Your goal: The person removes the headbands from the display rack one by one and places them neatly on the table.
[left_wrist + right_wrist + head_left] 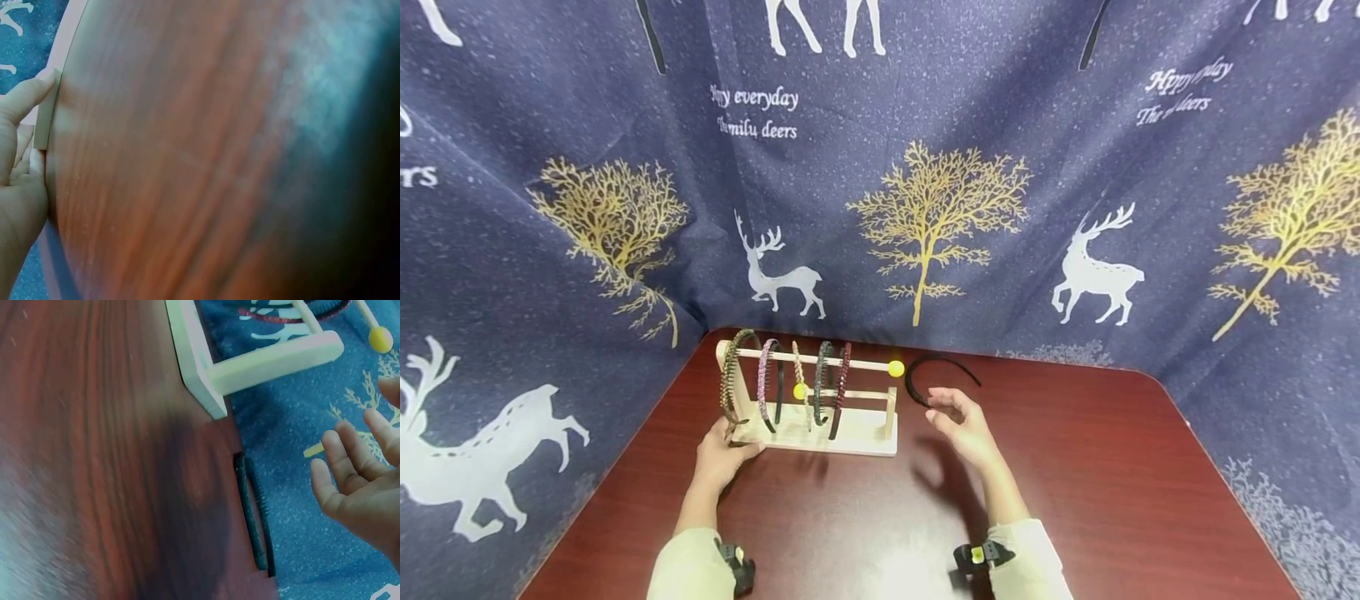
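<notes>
The dark red desk (pixel 1120 475) carries a wooden headband rack (pixel 857 430), its base ahead and rightward of the left hand (pixel 718 457), which pinches the base's near left end. The right hand (pixel 962 427) is empty, fingers loosely bent. Hanging on the rack, between the two hands, are five headbands: olive-brown (pixel 726 385), lilac (pixel 762 383), dark green (pixel 819 387), dark red (pixel 842 385) and slim beige (pixel 798 367). The work looks mostly done; only the black headband (pixel 911 390), lying on the desk just beyond the right hand's fingertips, seems left to hang
</notes>
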`<state>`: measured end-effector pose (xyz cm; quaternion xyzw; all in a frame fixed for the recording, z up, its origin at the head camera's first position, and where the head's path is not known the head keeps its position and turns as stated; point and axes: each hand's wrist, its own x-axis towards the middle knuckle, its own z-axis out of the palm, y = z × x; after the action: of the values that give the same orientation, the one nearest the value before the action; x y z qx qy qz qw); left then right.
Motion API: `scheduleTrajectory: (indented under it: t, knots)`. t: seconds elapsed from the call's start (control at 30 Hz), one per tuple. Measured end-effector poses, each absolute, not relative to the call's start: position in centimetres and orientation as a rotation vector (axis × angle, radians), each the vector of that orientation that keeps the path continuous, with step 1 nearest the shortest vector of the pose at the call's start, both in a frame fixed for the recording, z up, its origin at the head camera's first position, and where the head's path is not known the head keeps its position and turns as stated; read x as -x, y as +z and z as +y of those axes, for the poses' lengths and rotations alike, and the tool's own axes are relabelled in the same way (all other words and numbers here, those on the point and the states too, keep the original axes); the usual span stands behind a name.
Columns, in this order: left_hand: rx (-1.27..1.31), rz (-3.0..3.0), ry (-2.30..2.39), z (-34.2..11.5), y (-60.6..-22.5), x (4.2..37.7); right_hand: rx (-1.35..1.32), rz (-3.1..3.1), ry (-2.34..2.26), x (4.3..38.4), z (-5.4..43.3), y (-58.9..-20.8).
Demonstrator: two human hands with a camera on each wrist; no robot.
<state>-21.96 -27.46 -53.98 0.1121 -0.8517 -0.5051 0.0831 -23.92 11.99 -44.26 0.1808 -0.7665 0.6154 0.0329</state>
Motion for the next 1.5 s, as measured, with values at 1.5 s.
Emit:
scheduleTrajectory:
  t: [1.5]
  knots:
    - [-0.330, -2.470, -1.637, -27.2, -54.0, 22.0, -0.476, -1.855, 2.356, 19.6, 3.8, -47.6]
